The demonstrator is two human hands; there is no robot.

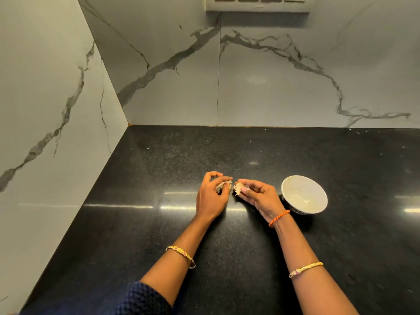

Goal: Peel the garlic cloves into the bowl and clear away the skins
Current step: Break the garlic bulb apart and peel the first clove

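The black speckled worktop (159, 223) ran from the near edge back to a corner of grey-veined marble wall panels (272, 76), with a strip of switches (256, 3) high on the back wall; streaks of light lay across the polished stone and a few pale specks dotted it toward the far right edge. On it, right of centre, stood the white bowl (304, 194), and as far as its inside showed it held no peeled cloves, so the task looked barely begun: peeling under way, nothing yet dropped in, skins not yet cleared. Just left of the bowl, well in from the back edge, both hands worked above the surface. The left hand (211, 196) pinched a papery scrap of garlic skin (223, 184) in its fingertips, its grip clamped on it. The right hand (256, 195) held the garlic clove (238, 188), thumb and curled fingers closed round it, skin partly pulled away. The two pieces sat close together, apparently just parted.
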